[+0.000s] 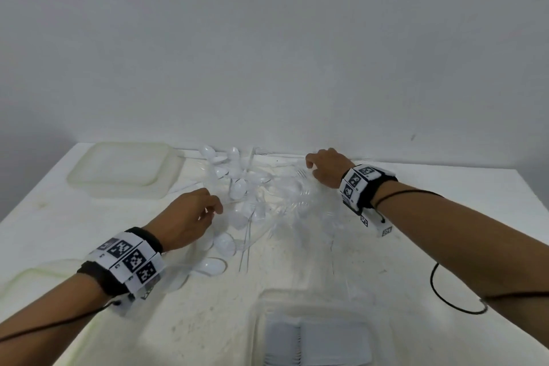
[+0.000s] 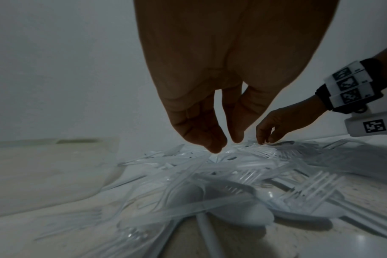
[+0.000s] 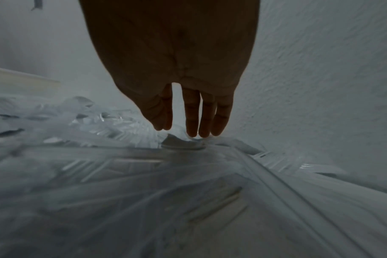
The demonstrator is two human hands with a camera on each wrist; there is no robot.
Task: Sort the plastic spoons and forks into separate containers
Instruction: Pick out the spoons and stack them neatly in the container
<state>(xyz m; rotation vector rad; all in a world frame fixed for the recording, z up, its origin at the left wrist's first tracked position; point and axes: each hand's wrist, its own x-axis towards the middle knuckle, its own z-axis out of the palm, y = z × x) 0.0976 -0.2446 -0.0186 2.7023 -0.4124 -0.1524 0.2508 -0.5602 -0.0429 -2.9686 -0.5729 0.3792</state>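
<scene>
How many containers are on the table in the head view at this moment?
3. One container sits at the far left corner; a second at the near left, partly behind the left forearm; a third at the near edge, centre, holding stacked white cutlery. More may lie outside the frame.

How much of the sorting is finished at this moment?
Done: the near container already holds stacked pieces; which kind is unclear. In hand: the left hand and right hand reach into the mixed pile, nothing clearly lifted. Left: most cutlery remains on the table; the far container looks empty.
</scene>
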